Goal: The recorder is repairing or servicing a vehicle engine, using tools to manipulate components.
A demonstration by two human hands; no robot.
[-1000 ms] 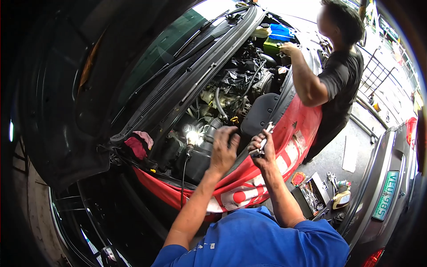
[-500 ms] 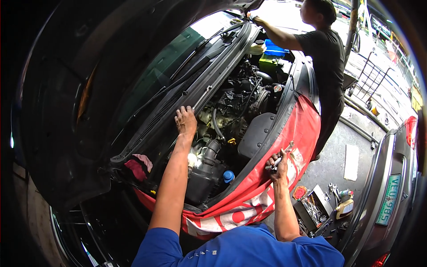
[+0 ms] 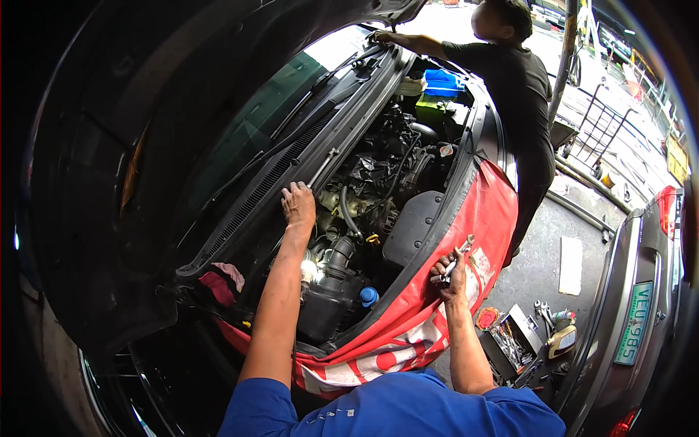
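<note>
**Left hand (image 3: pixel 298 205) at the near end of the silver rod (image 3: pixel 322 167), wrench (image 3: pixel 467 245) in the right hand (image 3: pixel 450 274)**

The rod lies along the engine-side edge of the windscreen cowl (image 3: pixel 271 180), its long axis running from near left to far right. It leads away from the left hand toward the far right, and the left hand is much the nearer of the two. That hand lies palm down with its fingers slightly bent over the edge — whether they pinch the rod or only rest beside it, I cannot tell.

The right hand is well apart, over the red cover (image 3: pixel 489 211) on the car's front edge. Its fingers are curled firmly around the wrench, whose head points far and right; a second metal piece seems to show in the fist.

Between right hand and rod lie the black panel (image 3: pixel 413 229), the yellow loop handle (image 3: pixel 373 239) and a grey hose (image 3: pixel 346 211). A glowing lamp (image 3: pixel 309 271) sits just beside the left forearm, with a blue cap (image 3: pixel 369 296) to its right. On the far side, a co-worker (image 3: pixel 513 87) stretches an arm toward the cowl's far end — an open toolbox (image 3: pixel 530 331) lies on the floor, near right.
</note>
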